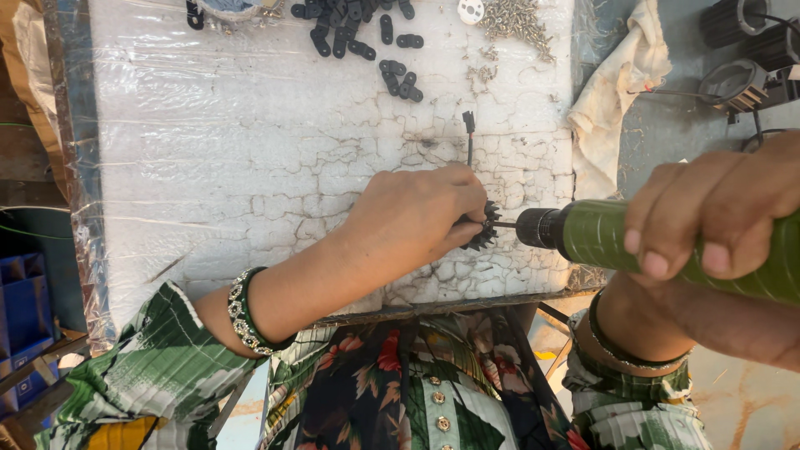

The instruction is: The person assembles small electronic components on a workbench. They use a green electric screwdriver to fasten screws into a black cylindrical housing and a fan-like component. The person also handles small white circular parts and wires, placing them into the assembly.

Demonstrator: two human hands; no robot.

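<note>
Two hands work at the near edge of the white bench (250, 167): the left hand (417, 218) pinches a black finned part (486, 227) while the right hand (717, 218) grips a green power driver (608, 237), its bit against the part.

Black finned part (483, 227) mostly hidden under left hand (417, 218); green power screwdriver (667, 246) cut off at right edge.
</note>
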